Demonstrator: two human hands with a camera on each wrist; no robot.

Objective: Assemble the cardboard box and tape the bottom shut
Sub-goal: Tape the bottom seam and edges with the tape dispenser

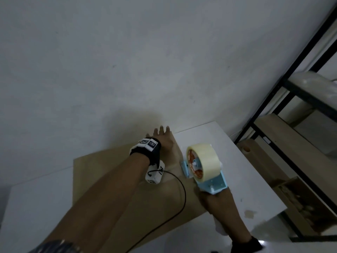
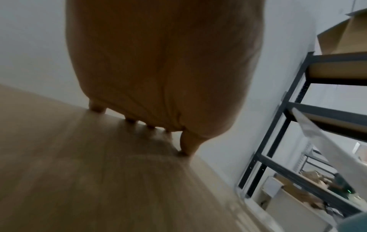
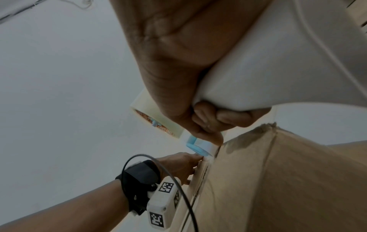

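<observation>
A brown cardboard box (image 1: 102, 179) stands on a white table (image 1: 255, 172), its flat face up. My left hand (image 1: 164, 139) lies flat near its far right corner, fingers straight and reaching the far edge. The left wrist view shows those fingertips (image 2: 187, 150) touching the box (image 2: 79, 172). My right hand (image 1: 217, 201) grips the handle of a light blue tape dispenser (image 1: 213, 183) that carries a pale tape roll (image 1: 202, 159). The dispenser sits at the box's right edge. In the right wrist view its blue front (image 3: 196, 147) meets the box (image 3: 288, 180) beside my left hand (image 3: 178, 166).
A black metal shelf rack (image 1: 291, 88) with cardboard on it stands to the right of the table. A pale wall (image 1: 127, 52) runs behind the table. A black cable (image 1: 183, 194) trails over the box from my left wrist. A small tape scrap (image 1: 249, 213) lies on the table.
</observation>
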